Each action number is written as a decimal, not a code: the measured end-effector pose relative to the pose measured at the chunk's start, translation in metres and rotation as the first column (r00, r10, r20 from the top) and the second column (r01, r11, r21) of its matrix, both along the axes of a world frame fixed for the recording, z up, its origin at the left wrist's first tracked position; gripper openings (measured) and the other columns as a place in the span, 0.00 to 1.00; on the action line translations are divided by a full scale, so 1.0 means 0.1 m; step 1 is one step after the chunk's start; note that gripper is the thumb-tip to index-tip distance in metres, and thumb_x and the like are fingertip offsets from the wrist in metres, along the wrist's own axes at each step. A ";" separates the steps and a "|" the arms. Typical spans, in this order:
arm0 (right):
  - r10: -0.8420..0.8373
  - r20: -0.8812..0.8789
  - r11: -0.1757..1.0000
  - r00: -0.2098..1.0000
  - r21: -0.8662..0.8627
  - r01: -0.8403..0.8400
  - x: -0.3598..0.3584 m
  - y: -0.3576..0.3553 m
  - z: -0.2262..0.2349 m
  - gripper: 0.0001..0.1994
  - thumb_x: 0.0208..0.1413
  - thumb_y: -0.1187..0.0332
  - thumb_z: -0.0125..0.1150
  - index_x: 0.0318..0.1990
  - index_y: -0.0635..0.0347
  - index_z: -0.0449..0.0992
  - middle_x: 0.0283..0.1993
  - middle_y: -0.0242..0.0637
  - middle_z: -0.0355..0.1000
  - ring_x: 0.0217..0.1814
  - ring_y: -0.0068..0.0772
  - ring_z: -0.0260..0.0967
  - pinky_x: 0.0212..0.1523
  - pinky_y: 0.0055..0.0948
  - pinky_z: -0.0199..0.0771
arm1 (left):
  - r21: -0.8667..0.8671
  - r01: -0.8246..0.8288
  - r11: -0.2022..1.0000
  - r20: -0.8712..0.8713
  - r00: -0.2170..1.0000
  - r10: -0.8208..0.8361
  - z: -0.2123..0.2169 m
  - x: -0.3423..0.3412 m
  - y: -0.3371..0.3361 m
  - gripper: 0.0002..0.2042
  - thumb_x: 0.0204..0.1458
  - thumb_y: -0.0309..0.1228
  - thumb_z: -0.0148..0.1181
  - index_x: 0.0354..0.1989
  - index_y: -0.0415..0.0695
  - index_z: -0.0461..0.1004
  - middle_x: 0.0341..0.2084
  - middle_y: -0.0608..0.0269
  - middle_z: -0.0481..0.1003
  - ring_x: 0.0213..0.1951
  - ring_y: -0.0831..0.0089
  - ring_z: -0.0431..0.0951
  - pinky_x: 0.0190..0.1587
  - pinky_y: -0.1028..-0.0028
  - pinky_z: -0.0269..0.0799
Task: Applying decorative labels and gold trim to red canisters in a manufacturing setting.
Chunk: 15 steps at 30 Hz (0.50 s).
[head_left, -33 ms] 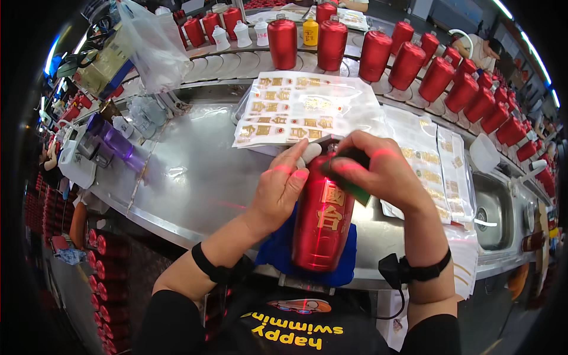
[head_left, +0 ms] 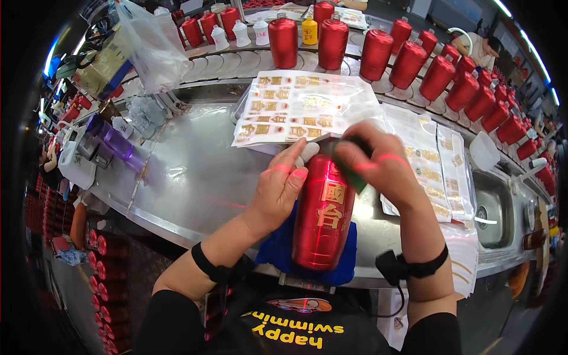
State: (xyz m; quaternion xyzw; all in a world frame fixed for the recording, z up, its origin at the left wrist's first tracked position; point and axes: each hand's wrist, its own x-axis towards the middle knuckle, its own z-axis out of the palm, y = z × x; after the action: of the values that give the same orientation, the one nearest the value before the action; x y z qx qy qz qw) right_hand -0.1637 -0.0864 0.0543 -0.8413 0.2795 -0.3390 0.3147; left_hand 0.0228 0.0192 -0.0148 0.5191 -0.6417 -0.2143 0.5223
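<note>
A glossy red bottle with gold characters lies tilted in front of me on a blue cloth. My left hand steadies its upper left side, the fingers stretched toward the neck and the thumb along the shoulder. White covers show on its fingertips. In my right hand, blurred by motion, is a dark green flat piece, held against or just over the bottle's upper right shoulder. Its exact kind cannot be made out. The bottle's neck is partly hidden behind my hands.
Sheets of gold transfers lie beyond the bottle, with more sheets to the right. Behind them, red bottles line a curved conveyor. A sink is at right; a purple cup and white jug stand left.
My right hand has shifted slightly up and to the right with the green piece, uncovering more of the bottle's shoulder. My left hand and the bottle have hardly moved.
</note>
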 end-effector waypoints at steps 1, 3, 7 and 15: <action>-0.194 0.117 0.968 0.974 -0.135 0.210 0.02 0.00 -0.04 0.07 0.52 0.69 0.62 0.36 0.60 0.73 0.29 0.44 0.73 0.31 0.47 0.71 0.35 0.40 0.70 | 0.012 -0.016 1.000 0.008 1.000 0.016 -0.02 0.01 0.01 0.24 0.63 0.37 0.47 0.62 0.33 0.60 0.55 0.41 0.69 0.58 0.51 0.68 0.60 0.63 0.62; -0.183 0.039 0.753 0.982 -0.636 0.166 -0.07 0.09 -0.07 0.08 0.44 0.72 0.64 0.34 0.56 0.74 0.29 0.37 0.69 0.32 0.40 0.67 0.38 0.36 0.65 | 0.027 -0.026 0.999 0.013 1.000 0.026 -0.02 0.02 0.04 0.25 0.63 0.38 0.47 0.63 0.33 0.60 0.55 0.40 0.69 0.58 0.50 0.67 0.60 0.63 0.61; 0.268 -0.072 0.848 0.961 -0.455 -0.270 -0.29 0.88 -0.17 0.14 0.38 0.71 0.68 0.37 0.53 0.77 0.30 0.31 0.66 0.34 0.34 0.65 0.39 0.36 0.63 | -0.082 0.026 0.996 0.173 0.985 -0.011 0.10 0.06 0.04 0.25 0.63 0.41 0.48 0.62 0.36 0.62 0.54 0.41 0.69 0.62 0.52 0.63 0.62 0.63 0.59; -0.255 0.437 0.875 0.863 0.485 0.014 -0.65 0.89 -0.60 0.07 0.58 0.69 0.62 0.38 0.63 0.73 0.32 0.27 0.72 0.32 0.14 0.66 0.32 0.17 0.66 | -0.198 0.354 0.914 0.769 0.635 -0.079 0.25 0.01 0.16 0.27 0.62 0.56 0.37 0.56 0.53 0.73 0.48 0.69 0.77 0.64 0.60 0.59 0.70 0.51 0.33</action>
State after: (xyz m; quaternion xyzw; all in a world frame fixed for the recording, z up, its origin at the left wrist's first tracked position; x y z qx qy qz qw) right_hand -0.2291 0.0030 -0.0055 -0.6054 0.3238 -0.4845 0.5421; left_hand 0.0241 0.0353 0.0105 0.3832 -0.8833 0.0663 0.2619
